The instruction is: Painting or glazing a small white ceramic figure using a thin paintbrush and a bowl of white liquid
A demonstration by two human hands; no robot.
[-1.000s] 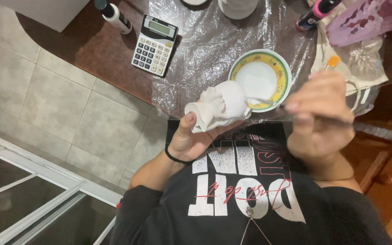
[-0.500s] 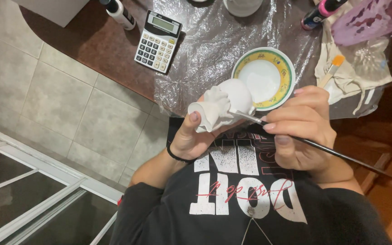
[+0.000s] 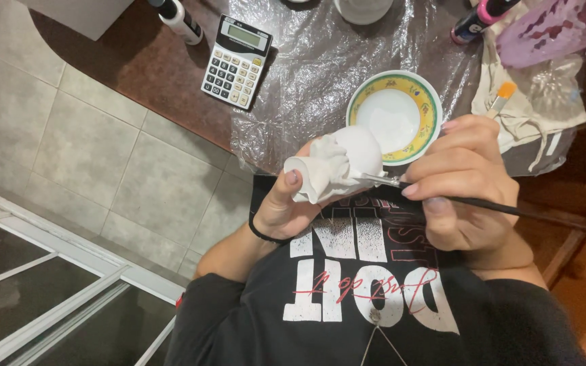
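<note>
Hidden: the left hand's (image 3: pixel 286 203) fingers are mostly behind the white figurine (image 3: pixel 337 163); only the thumb and palm show. The brush's tip is too fine to make out against the white surface. The items along the table's far edge are cut off by the frame.
Left hand: palm up, thumb pressed on the figurine's near side, wrapped closed around it, a black band on the wrist.
Right hand: (image 3: pixel 466 183) fingers curled together in a pen grip, pinched tight on the thin paintbrush (image 3: pixel 510 209).
Figurine: held off the table, just past its near edge and above the person's chest, close beside the bowl (image 3: pixel 428 112). Its long axis runs roughly left to right, rounded end toward the bowl, flat round end toward the floor side.
Paintbrush: dark handle runs out to the right and slightly down; metal ferrule end points left and meets the figurine's lower side.
Bowl: white inside with a yellow and green rim, near the table's near edge on clear plastic sheeting (image 3: pixel 306 74).
Calculator: (image 3: pixel 237 61) on the bare table at the sheeting's left edge.
Small orange-tipped brush: (image 3: pixel 501 98) on a cloth (image 3: pixel 551 102) to the right of the bowl.
</note>
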